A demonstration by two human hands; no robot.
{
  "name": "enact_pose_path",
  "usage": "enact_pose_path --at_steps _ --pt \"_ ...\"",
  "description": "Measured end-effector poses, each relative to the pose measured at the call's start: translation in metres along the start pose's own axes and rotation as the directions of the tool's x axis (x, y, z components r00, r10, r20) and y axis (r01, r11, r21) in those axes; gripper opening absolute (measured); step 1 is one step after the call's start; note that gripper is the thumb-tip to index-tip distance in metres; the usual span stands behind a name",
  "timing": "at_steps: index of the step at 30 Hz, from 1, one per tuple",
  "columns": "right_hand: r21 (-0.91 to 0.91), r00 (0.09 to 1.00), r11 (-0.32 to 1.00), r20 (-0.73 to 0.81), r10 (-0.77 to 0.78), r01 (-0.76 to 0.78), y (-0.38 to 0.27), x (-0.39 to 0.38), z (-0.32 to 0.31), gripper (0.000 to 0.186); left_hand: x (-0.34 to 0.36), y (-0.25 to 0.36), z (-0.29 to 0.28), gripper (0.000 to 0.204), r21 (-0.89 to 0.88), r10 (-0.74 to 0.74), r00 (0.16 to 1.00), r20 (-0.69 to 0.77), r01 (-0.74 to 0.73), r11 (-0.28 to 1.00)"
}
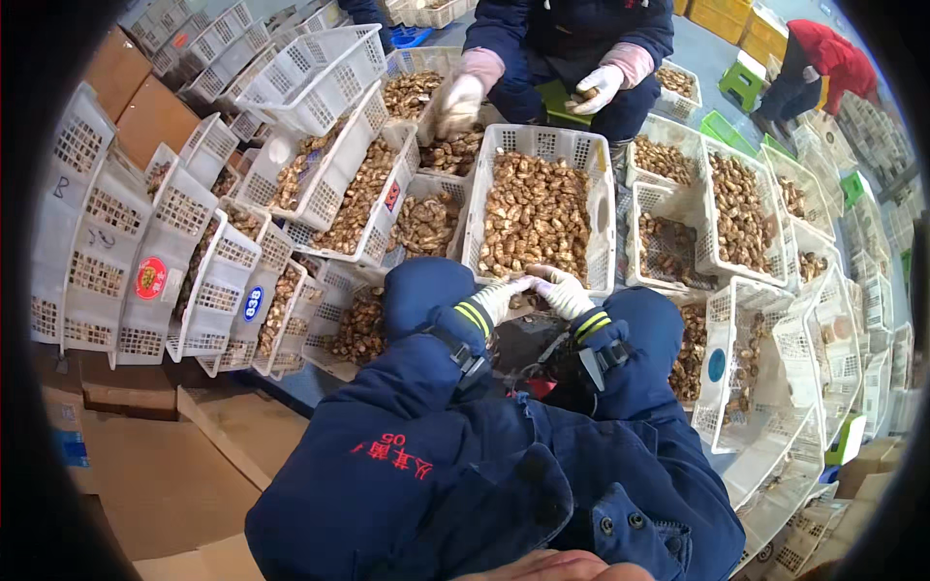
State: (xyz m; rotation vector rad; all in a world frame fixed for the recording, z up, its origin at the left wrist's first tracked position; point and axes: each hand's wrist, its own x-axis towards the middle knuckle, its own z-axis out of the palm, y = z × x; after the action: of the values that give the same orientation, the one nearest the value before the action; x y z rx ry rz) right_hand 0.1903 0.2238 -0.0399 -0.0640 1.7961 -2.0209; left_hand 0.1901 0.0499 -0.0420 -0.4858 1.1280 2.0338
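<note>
Hands [567, 293]: anything held between them too small to tell
Co-worker [581, 27] beyond the hands: head cut off, one glove [460, 105] blurred

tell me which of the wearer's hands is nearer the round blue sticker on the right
Right. The right hand is to the left of the round blue sticker, at the central white crate's near edge; the left hand is farther left, beside the right one.

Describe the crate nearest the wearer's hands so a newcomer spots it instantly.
Find the seated co-worker at top centre, opposite the wearer. Between the two sits a white lattice-walled crate filled with brown mushrooms. Unlike the crates beside it, its near end lies right at the wearer's gloved left hand and right hand.
</note>
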Motion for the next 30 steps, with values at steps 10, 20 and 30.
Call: enact_pose_path --at_steps 10,20,30 --pt "-0.376 0.999 0.926 -0.047 0.026 -0.041 0.026 0.022 0.008 0.028 0.006 -0.003 -0.016 0.004 0.304 0.03 0.985 -0.167 0.023 0.952" --pt "-0.593 0.994 0.805 -0.079 -0.072 0.011 0.041 0.026 -0.008 0.025 0.023 -0.01 -0.006 0.02 0.155 0.007 0.999 -0.031 -0.002 0.988" --pt "-0.655 0.99 0.749 -0.011 -0.139 0.097 0.001 0.009 0.017 0.029 0.027 -0.012 -0.025 0.025 -0.07 0.218 0.976 -0.003 -0.217 0.974"
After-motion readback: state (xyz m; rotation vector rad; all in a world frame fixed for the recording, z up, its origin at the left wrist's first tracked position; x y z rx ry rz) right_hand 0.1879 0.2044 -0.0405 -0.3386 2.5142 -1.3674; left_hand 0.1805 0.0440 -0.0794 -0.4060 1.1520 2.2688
